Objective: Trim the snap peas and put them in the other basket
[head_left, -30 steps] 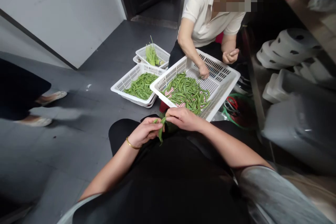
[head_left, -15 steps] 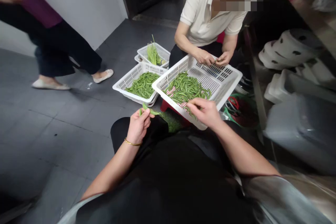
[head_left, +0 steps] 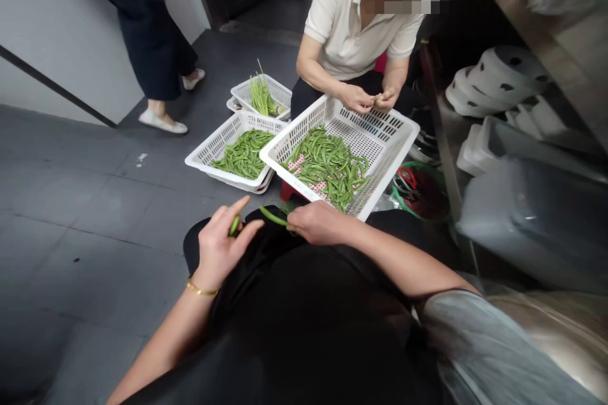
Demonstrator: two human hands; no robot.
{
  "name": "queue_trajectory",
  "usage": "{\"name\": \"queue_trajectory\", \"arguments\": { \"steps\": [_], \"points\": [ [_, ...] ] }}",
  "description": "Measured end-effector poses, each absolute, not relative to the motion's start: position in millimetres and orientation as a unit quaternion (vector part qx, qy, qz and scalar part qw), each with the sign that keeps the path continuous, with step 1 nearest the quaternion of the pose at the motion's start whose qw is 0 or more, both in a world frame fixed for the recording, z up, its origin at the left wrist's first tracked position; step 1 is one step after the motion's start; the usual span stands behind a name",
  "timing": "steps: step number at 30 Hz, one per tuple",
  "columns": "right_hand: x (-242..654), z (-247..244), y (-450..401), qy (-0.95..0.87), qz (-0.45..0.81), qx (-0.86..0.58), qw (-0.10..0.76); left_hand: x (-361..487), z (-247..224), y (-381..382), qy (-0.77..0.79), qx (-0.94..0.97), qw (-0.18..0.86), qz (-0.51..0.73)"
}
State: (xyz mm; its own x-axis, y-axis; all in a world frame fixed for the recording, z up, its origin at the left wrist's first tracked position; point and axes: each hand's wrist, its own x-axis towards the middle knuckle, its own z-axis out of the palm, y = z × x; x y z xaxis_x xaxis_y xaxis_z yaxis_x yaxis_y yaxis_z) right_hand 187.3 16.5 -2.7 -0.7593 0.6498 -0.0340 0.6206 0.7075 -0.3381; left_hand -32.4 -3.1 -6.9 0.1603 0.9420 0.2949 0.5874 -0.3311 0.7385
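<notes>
My left hand (head_left: 223, 237) has its thumb and index finger spread, with a green pod (head_left: 234, 225) held against the palm by the other fingers. To its right, my right hand (head_left: 316, 223) pinches one end of another green pod (head_left: 273, 216), whose free end points toward my left hand. Both hands are above my dark lap, at the near side of a large white basket (head_left: 399, 155) holding many green pods (head_left: 327, 161). A second white basket (head_left: 199, 161) with more pods stands at its left.
A person in a cream shirt (head_left: 349, 19) sits across the large basket, both hands over its far rim. Leafy stalks lie in a small basket (head_left: 285, 92) behind. Another person's legs (head_left: 152, 50) are at upper left. Grey bins (head_left: 527, 215) stand at right.
My right hand has moved left from the basket to near my left hand and now holds a pod. My left thumb and index finger have spread apart. The walking person has moved farther away.
</notes>
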Motion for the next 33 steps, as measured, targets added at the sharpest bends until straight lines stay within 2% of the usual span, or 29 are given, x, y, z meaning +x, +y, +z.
{"name": "queue_trajectory", "arguments": {
  "steps": [2,5,9,11,13,15,18,20,22,25,29,33],
  "points": [
    [188,3,12,-0.937,0.156,-0.312,0.012,-34,2,-3,0.453,0.814,0.234,0.278],
    [181,4,8,-0.944,0.136,-0.295,0.051,-22,2,-1,0.376,0.839,0.35,0.179],
    [174,-17,5,-0.904,0.092,-0.385,0.164,3,-21,-2,0.475,0.625,0.554,0.278],
    [176,-28,1,-0.88,0.089,-0.426,0.192,4,-33,0,0.505,0.478,0.638,0.33],
    [184,-32,-6,-0.864,0.121,-0.449,0.191,-8,-39,8,0.503,0.372,0.678,0.387],
    [197,-28,-8,-0.861,0.17,-0.452,0.159,-31,-38,20,0.481,0.308,0.671,0.473],
    [220,-16,9,-0.866,0.254,-0.428,0.049,-61,-29,38,0.429,0.269,0.676,0.535],
    [233,-14,36,-0.831,0.283,-0.477,-0.05,-66,-24,42,0.388,0.267,0.712,0.52],
    [244,-21,68,-0.744,0.25,-0.599,-0.16,-59,-22,39,0.375,0.27,0.748,0.477],
    [254,-41,105,-0.677,0.222,-0.66,-0.237,-40,-22,29,0.387,0.28,0.774,0.416],
    [266,-55,122,-0.662,0.236,-0.666,-0.25,-28,-21,18,0.354,0.285,0.8,0.392],
    [271,-38,112,-0.684,0.264,-0.651,-0.195,-21,-21,16,0.382,0.305,0.789,0.372]
  ]
}}
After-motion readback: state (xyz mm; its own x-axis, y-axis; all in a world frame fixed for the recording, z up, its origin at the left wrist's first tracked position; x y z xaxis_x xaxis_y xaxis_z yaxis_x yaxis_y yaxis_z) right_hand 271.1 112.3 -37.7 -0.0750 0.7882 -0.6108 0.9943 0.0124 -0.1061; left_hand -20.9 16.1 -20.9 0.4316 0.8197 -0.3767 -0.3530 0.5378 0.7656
